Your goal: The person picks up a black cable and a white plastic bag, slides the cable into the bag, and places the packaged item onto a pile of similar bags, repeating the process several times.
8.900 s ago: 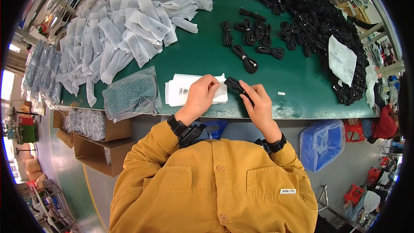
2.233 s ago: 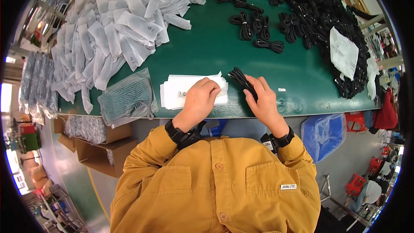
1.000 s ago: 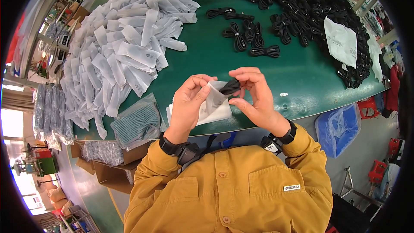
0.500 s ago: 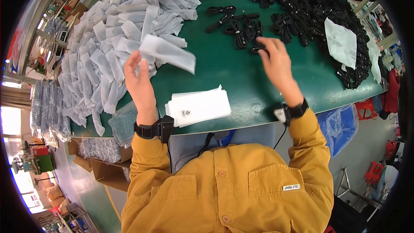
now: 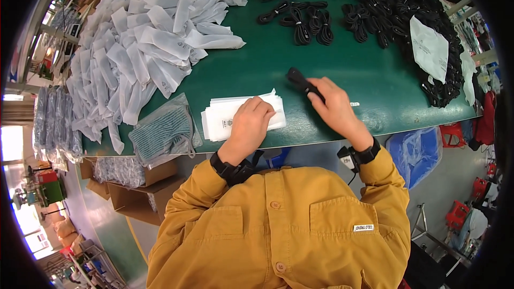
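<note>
Left hand on bags, finger grip unclear; right of the bags, right hand grips a cable: hold it compactly.

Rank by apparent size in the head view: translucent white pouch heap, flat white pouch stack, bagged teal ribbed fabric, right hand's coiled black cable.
1. Pouch heap
2. Pouch stack and bagged fabric: too alike to rank
3. Black cable

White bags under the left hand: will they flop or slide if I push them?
The bags would probably flop when lifted, since they look thin. They might slide apart, because their edges don't line up. They'd hardly roll, lying flat.
</note>
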Available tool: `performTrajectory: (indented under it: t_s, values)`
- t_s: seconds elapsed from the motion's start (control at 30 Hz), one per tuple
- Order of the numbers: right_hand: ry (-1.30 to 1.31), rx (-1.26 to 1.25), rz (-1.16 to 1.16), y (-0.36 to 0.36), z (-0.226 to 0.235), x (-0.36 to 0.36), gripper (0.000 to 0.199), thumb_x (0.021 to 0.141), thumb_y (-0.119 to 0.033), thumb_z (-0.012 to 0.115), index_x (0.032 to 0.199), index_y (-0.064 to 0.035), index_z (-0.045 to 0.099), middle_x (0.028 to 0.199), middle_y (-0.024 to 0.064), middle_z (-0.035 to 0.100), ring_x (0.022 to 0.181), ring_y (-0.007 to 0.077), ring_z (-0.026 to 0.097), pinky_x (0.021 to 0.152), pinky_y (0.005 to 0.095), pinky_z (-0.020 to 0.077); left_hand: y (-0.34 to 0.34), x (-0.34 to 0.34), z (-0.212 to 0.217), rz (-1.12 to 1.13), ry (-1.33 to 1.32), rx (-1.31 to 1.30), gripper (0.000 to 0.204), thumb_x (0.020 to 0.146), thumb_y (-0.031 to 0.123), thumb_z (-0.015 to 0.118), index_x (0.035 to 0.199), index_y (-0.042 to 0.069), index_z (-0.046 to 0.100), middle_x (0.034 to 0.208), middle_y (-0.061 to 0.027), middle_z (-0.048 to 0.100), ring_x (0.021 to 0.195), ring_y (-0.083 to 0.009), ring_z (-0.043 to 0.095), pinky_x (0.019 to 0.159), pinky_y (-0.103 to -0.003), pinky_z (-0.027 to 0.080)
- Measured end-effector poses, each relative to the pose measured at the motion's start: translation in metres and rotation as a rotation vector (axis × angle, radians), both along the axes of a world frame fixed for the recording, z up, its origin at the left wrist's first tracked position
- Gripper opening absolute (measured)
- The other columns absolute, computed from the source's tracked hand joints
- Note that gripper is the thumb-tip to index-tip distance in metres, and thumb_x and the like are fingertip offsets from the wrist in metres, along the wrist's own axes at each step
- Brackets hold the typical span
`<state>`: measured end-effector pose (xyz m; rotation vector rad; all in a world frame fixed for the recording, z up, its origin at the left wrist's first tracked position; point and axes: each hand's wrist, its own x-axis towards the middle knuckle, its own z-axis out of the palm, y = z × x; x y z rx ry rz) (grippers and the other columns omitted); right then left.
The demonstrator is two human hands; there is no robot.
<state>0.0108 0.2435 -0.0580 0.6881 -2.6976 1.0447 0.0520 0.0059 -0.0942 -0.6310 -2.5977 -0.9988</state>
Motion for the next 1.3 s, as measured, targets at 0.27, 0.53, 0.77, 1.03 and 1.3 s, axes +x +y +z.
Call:
performTrajectory:
  t_s: [0.27, 0.53, 0.77, 1.03, 1.3]
  values:
    - [0.033, -0.07, 0.112, -0.002, 0.008, 0.038, 0.04, 0.082, 0.001, 0.066, 0.121, -0.0048, 0.062, 0.089, 0.0127, 0.056, 0.072, 0.03, 0.056, 0.066, 0.0378, 0.0484, -0.001, 0.007, 0.015, 0.141, -0.483, 0.476, 0.004, 0.088, 0.001, 0.064, 0.089, -0.001, 0.061, 0.079, -0.0052, 0.06, 0.073, -0.014, 0.055, 0.069, -0.025, 0.045]
    - [0.019, 0.027, 0.259, 0.001, 0.008, 0.036, 0.036, 0.084, 0.0, 0.066, 0.119, -0.0065, 0.064, 0.088, 0.0106, 0.056, 0.072, 0.0263, 0.057, 0.066, 0.0346, 0.0481, -0.006, 0.007, 0.017, -0.02, -0.341, 0.485, 0.006, 0.085, -0.002, 0.065, 0.089, 0.001, 0.061, 0.091, -0.0066, 0.062, 0.082, -0.0167, 0.057, 0.076, -0.028, 0.047]
    - [-0.568, -0.474, 0.208, -0.013, -0.005, 0.023, 0.031, 0.085, -0.001, 0.066, 0.116, -0.006, 0.064, 0.095, 0.0075, 0.055, 0.072, 0.0205, 0.056, 0.069, 0.0294, 0.0478, -0.002, 0.001, 0.036, -0.092, -0.034, 0.222, 0.011, 0.082, -0.003, 0.066, 0.088, 0.003, 0.06, 0.097, -0.0081, 0.062, 0.094, -0.023, 0.057, 0.084, -0.033, 0.046]
    - [-0.093, -0.452, 0.295, -0.037, 0.033, 0.008, 0.037, 0.082, 0.002, 0.069, 0.118, -0.0025, 0.061, 0.11, 0.0097, 0.053, 0.079, 0.0163, 0.057, 0.071, 0.0285, 0.0477, -0.01, -0.017, 0.064, -0.034, -0.31, 0.713, 0.007, 0.09, 0.005, 0.063, 0.095, 0.002, 0.059, 0.101, -0.0075, 0.062, 0.1, -0.0201, 0.057, 0.087, -0.033, 0.047]
    - [0.086, -0.531, 0.365, -0.061, 0.042, -0.035, 0.042, 0.082, 0.001, 0.069, 0.123, -0.0047, 0.061, 0.11, 0.012, 0.055, 0.084, 0.0181, 0.06, 0.072, 0.0285, 0.0492, -0.07, -0.082, 0.079, 0.137, -0.338, 1.313, 0.021, 0.097, 0.015, 0.059, 0.113, 0.0, 0.059, 0.113, -0.0069, 0.064, 0.101, -0.0132, 0.06, 0.084, -0.03, 0.05]
